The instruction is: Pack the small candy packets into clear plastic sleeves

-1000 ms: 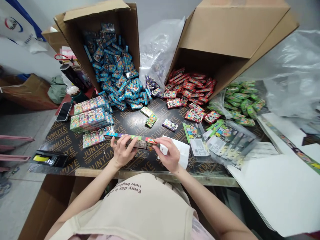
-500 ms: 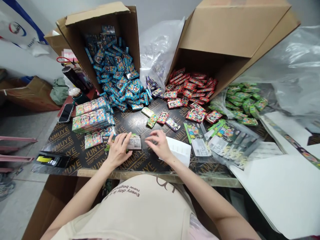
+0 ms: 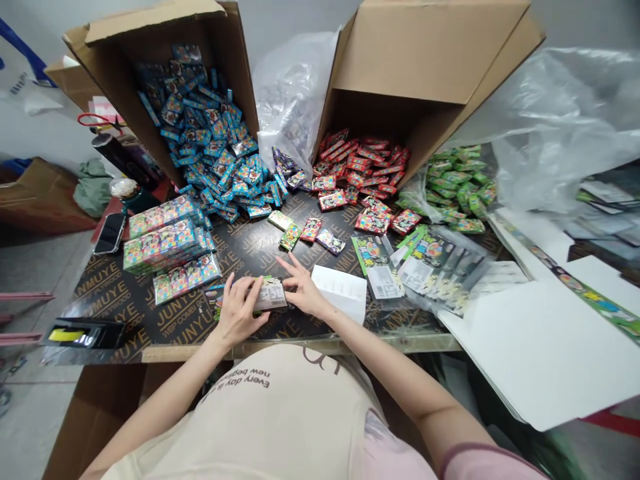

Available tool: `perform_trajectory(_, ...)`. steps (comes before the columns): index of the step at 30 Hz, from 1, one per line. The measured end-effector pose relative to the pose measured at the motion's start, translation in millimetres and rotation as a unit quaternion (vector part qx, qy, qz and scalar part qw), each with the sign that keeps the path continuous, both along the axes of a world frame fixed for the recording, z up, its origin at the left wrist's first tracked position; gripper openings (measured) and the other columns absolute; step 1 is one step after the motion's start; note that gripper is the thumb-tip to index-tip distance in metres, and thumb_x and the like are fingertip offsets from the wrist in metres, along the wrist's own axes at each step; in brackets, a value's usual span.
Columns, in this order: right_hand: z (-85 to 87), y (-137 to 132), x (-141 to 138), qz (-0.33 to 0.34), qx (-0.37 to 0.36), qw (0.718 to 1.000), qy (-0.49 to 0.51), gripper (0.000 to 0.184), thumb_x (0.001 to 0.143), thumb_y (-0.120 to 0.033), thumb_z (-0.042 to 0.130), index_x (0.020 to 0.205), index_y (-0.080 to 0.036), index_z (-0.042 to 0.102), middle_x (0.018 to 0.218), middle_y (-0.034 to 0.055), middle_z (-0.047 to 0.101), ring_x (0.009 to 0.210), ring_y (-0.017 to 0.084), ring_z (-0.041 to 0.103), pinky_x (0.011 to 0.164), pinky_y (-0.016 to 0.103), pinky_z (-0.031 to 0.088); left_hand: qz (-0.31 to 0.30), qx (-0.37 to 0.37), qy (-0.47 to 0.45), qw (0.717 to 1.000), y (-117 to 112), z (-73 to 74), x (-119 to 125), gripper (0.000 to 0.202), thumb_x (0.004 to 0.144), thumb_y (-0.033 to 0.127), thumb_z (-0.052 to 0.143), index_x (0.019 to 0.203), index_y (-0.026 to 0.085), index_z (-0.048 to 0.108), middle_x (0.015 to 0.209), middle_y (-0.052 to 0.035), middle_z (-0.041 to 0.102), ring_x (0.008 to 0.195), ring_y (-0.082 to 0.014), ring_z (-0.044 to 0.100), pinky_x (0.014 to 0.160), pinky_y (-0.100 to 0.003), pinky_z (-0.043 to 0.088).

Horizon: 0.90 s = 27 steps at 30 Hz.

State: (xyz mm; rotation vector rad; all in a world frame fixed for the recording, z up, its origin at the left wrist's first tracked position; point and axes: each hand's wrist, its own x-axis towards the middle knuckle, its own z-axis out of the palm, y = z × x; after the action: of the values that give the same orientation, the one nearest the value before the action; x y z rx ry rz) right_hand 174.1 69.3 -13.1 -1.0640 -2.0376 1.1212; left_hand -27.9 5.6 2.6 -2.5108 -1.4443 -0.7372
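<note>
My left hand [image 3: 241,310] lies over a flat printed packet [image 3: 271,295] with a pale barcode panel, fingers on top and thumb at its near edge. The packet's left part is hidden under the hand. At its right end, my right hand [image 3: 303,291] reaches in with fingers spread, the lower ones touching or very close to it. Beyond the hands lie a green small candy box [image 3: 290,236], a red one [image 3: 311,230] and a purple one [image 3: 331,242]. A folded white paper [image 3: 340,292] rests beside my right wrist.
Stacked wrapped multipacks [image 3: 163,240] stand at left, near a phone [image 3: 109,233] and a tape dispenser [image 3: 83,335]. Behind are a carton [image 3: 245,73] of blue boxes and another carton [image 3: 410,53] with red ones. Green boxes [image 3: 460,183] and printed sleeves [image 3: 435,263] lie right.
My right hand has come left to the packet's right end, its fingers spreading. The left hand stays on the packet. The whole view has shifted slightly.
</note>
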Motion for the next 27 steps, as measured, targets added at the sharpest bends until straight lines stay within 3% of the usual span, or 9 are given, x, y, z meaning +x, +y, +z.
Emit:
perform_trajectory(3, 2.8, -5, -2, -0.026, 0.025, 0.999, -0.032, 0.009, 0.074, -0.02, 0.066, 0.069, -0.022, 0.073, 0.153, 0.0013, 0.029, 0.146, 0.033, 0.003, 0.11, 0.064, 0.011, 0.005, -0.029, -0.001, 1.0, 1, -2.3, -5, 0.078, 0.074, 0.03, 0.065, 0.143, 0.016, 0.033, 0.114, -0.0164, 0.055, 0.106, -0.0306, 0.054, 0.096, -0.048, 0.045)
perform_trajectory(6, 5.0, -8, -7, -0.048, 0.022, 0.998, -0.043, 0.009, 0.073, -0.02, 0.066, 0.073, -0.023, 0.074, 0.154, 0.0013, 0.029, 0.146, 0.033, 0.0, 0.109, 0.065, 0.007, 0.017, -0.037, -0.007, 0.999, 0, -2.2, -7, 0.077, 0.072, 0.029, 0.067, 0.141, 0.014, 0.036, 0.114, -0.0169, 0.053, 0.105, -0.0307, 0.053, 0.093, -0.046, 0.047)
perform_trajectory(12, 15.6, -12, -5, -0.077, 0.012, 0.997, -0.021, 0.007, 0.074, -0.022, 0.068, 0.072, -0.024, 0.074, 0.151, 0.0014, 0.035, 0.146, 0.034, 0.006, 0.109, 0.067, 0.007, 0.026, -0.055, -0.032, 0.998, -2, 3.0, -11, 0.076, 0.07, 0.031, 0.068, 0.139, 0.015, 0.038, 0.114, -0.0161, 0.052, 0.105, -0.0297, 0.053, 0.092, -0.045, 0.048)
perform_trajectory(15, 16.6, -5, 15, -0.159, 0.042, 0.986, 0.027, 0.012, 0.08, -0.034, 0.066, 0.077, -0.025, 0.074, 0.147, 0.004, 0.043, 0.145, 0.032, 0.016, 0.109, 0.066, 0.014, 0.071, -0.064, -0.046, 0.994, -3, 2.7, -30, 0.074, 0.07, 0.033, 0.069, 0.136, 0.015, 0.041, 0.114, -0.0158, 0.052, 0.104, -0.0298, 0.053, 0.091, -0.045, 0.049)
perform_trajectory(17, 12.3, 7, 30, -0.209, 0.062, 0.975, 0.034, 0.016, 0.081, -0.04, 0.065, 0.08, -0.026, 0.073, 0.142, 0.0056, 0.049, 0.142, 0.031, 0.023, 0.108, 0.064, 0.02, 0.114, -0.061, -0.054, 0.99, -4, 1.4, -47, 0.072, 0.07, 0.035, 0.069, 0.134, 0.015, 0.044, 0.114, -0.0153, 0.052, 0.103, -0.0304, 0.054, 0.091, -0.046, 0.049)
perform_trajectory(20, -0.6, 39, 45, -0.206, 0.063, 0.976, -0.037, 0.021, 0.075, -0.043, 0.071, 0.086, -0.026, 0.073, 0.141, 0.0085, 0.05, 0.136, 0.035, 0.034, 0.106, 0.064, 0.023, 0.146, -0.065, -0.068, 0.985, -5, 1.0, -61, 0.071, 0.069, 0.037, 0.07, 0.133, 0.016, 0.046, 0.114, -0.0143, 0.052, 0.105, -0.0312, 0.054, 0.093, -0.048, 0.048)
perform_trajectory(22, -10.7, 67, 50, -0.215, 0.065, 0.969, -0.101, 0.051, 0.063, -0.043, 0.08, 0.11, -0.026, 0.068, 0.149, 0.0135, 0.038, 0.137, 0.039, 0.031, 0.105, 0.065, 0.022, 0.145, -0.079, -0.08, 0.983, -4, 3.0, -60, 0.071, 0.068, 0.037, 0.071, 0.131, 0.017, 0.047, 0.114, -0.0134, 0.052, 0.106, -0.0307, 0.054, 0.094, -0.047, 0.048)
perform_trajectory(24, -19.6, 97, 54, -0.228, 0.078, 0.959, -0.147, 0.086, 0.056, -0.041, 0.084, 0.134, -0.023, 0.051, 0.153, 0.0181, 0.028, 0.139, 0.042, 0.024, 0.104, 0.065, 0.022, 0.136, -0.104, -0.097, 0.98, -3, 5.9, -53, 0.07, 0.067, 0.035, 0.071, 0.13, 0.018, 0.047, 0.114, -0.0121, 0.051, 0.105, -0.0295, 0.055, 0.094, -0.046, 0.048)
perform_trajectory(27, -27.2, 131, 64, -0.179, 0.092, 0.964, -0.173, 0.087, 0.061, -0.035, 0.078, 0.139, -0.02, 0.043, 0.143, 0.018, 0.044, 0.132, 0.04, 0.038, 0.104, 0.062, 0.023, 0.121, -0.143, -0.124, 0.974, -2, 8.5, -40, 0.072, 0.064, 0.033, 0.073, 0.129, 0.018, 0.047, 0.116, -0.0115, 0.05, 0.108, -0.029, 0.054, 0.096, -0.045, 0.048)
